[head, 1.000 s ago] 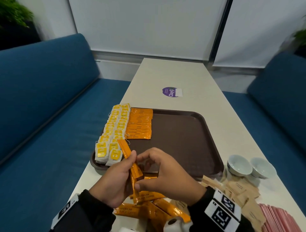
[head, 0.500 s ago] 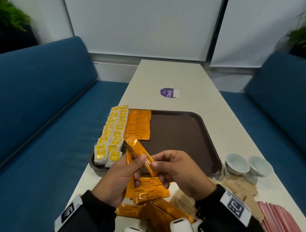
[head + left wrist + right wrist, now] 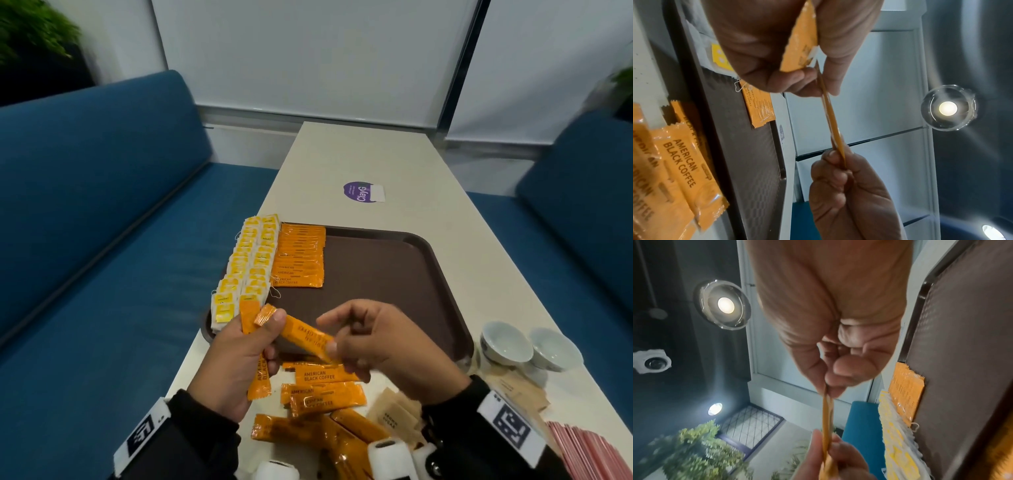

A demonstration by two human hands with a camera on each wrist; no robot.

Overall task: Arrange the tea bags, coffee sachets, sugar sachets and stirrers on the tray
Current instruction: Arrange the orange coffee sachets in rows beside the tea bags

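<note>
Gathering coffee sachets, most likely to lay them in one go beside the orange row [image 3: 299, 255] at 11 o'clock on the tray [image 3: 387, 270]. Left hand [image 3: 236, 356] gripping a small bunch of sachets [image 3: 259, 377] upright; right hand [image 3: 383, 346] pinching one sachet [image 3: 305, 337] by its 4 o'clock end, its other end under the left thumb. Held flat and level, probably for joining the bunch neatly.

From the head view: tea bags [image 3: 245, 270] in two columns at 10 o'clock, loose sachets [image 3: 322, 394] at 6 o'clock, sugar packets [image 3: 394, 414] off the tray. From the wrist views only: sachet seen edge-on, very thin, pinched between thumb and fingertip.
</note>
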